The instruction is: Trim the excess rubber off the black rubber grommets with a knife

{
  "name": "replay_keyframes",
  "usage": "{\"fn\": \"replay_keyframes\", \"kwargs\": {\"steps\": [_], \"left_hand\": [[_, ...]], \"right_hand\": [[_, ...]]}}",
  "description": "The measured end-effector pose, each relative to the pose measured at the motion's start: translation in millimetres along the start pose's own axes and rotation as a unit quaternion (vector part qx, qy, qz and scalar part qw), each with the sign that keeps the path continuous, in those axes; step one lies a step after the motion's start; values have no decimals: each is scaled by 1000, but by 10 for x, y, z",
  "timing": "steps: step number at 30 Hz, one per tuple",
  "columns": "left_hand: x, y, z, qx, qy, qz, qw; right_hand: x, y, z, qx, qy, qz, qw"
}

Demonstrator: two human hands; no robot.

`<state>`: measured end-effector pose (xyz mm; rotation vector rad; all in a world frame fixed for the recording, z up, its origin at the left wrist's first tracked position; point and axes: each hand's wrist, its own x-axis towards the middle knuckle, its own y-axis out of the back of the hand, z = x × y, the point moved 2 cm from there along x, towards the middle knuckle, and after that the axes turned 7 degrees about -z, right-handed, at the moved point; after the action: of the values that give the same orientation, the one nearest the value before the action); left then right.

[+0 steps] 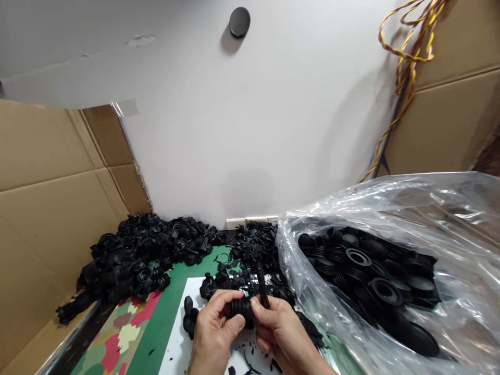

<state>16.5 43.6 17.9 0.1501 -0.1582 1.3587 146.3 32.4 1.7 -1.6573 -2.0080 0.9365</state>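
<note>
In the head view, my left hand [216,325] grips a black ribbed rubber boot [240,311] between thumb and fingers. My right hand [279,323] is closed around a slim dark pen-like tool [262,285], which points up and away; its working end cannot be made out. The right fingertips meet the right side of the boot. Under both hands lies a white sheet [177,338] strewn with black rubber scraps [250,359]. Another black rubber piece [190,317] rests just left of my left hand.
Black ribbed rubber parts [156,245] are heaped at the left, against a cardboard panel [50,219]. Rubber trimmings [255,245] pile up by the wall. To the right, a clear plastic bag [308,297] holds more black parts [385,291]. Twisted yellow-brown wires [410,88] hang above.
</note>
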Motion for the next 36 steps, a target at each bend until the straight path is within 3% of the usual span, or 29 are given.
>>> {"fn": "replay_keyframes", "kwargs": {"steps": [6,13,20,24,30,36], "left_hand": [[-10,5,-101,-18,53,8,998],[-27,17,-118,8,65,12,998],[-38,-7,-2,81,-21,7,996],[-37,-12,9,102,-26,10,994],[-41,2,8,113,-33,22,993],[-57,-1,20,134,-43,19,990]], "right_hand": [[11,-28,23,25,-12,-8,1000],[-31,-82,-4,13,-14,6,1000],[-27,-73,45,32,-16,2,999],[-14,-49,97,14,-18,6,1000],[-26,85,-104,-133,117,101,979],[-142,84,-350,-202,195,118,952]]}}
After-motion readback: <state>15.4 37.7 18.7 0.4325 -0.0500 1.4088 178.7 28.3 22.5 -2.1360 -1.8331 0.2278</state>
